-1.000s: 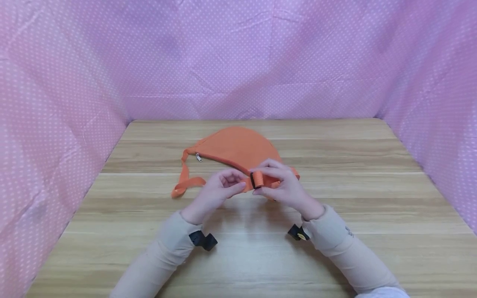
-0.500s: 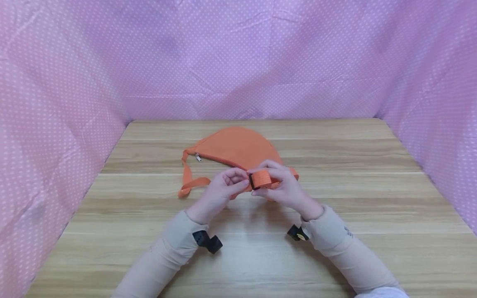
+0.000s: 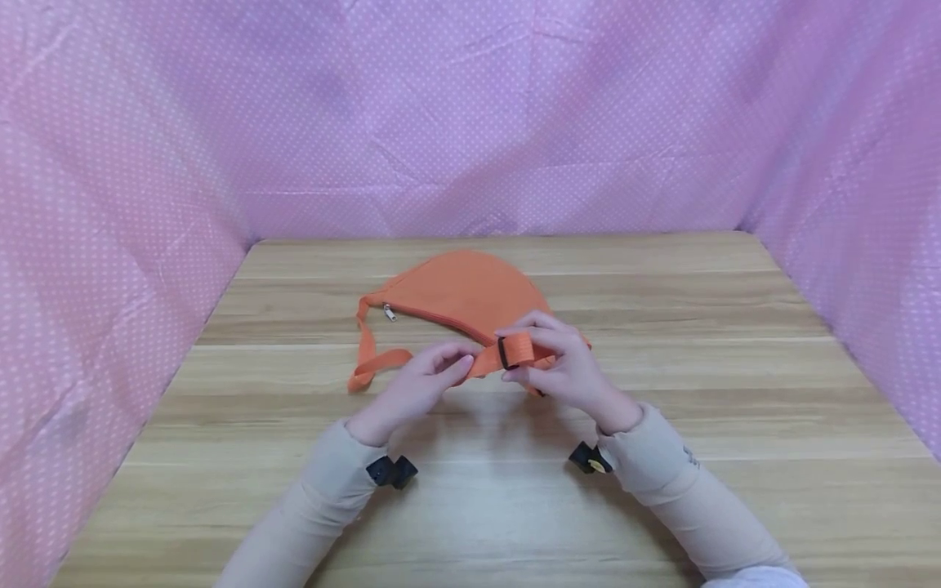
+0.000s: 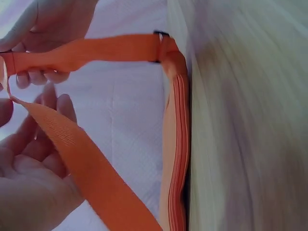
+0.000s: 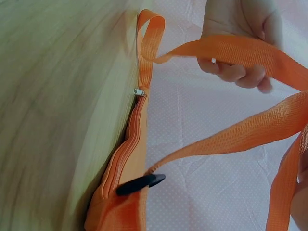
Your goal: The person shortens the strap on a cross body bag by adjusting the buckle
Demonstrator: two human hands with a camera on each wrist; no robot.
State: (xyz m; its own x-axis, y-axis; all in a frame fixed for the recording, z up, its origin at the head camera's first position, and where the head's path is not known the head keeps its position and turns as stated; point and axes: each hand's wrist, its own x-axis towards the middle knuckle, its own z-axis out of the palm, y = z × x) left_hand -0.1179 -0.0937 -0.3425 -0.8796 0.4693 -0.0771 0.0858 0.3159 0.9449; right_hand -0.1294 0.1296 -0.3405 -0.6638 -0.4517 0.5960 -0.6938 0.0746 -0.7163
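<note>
An orange half-moon waist bag (image 3: 470, 286) lies on the wooden table, its zipper pull (image 3: 390, 312) at the left end. My left hand (image 3: 419, 382) pinches the bag's orange strap (image 3: 485, 361) between thumb and fingers. To the right, my right hand (image 3: 566, 363) holds the strap at a black slider buckle (image 3: 503, 353), where the webbing stands up in a loop. In the right wrist view, the strap runs across the fingers of my left hand (image 5: 240, 29). Another black buckle (image 5: 139, 184) joins strap and bag end. The right palm is mostly hidden in the head view.
Slack strap (image 3: 365, 367) curls on the table left of the bag. Pink dotted cloth (image 3: 485, 106) hangs behind and on both sides of the wooden table (image 3: 735, 392). Each sleeve carries a black wrist camera (image 3: 393, 471).
My left hand moved in toward the buckle, then drew back left, leaving more strap showing between the hands. The loop at the buckle grew, then shrank slightly. My right hand stayed nearly in place.
</note>
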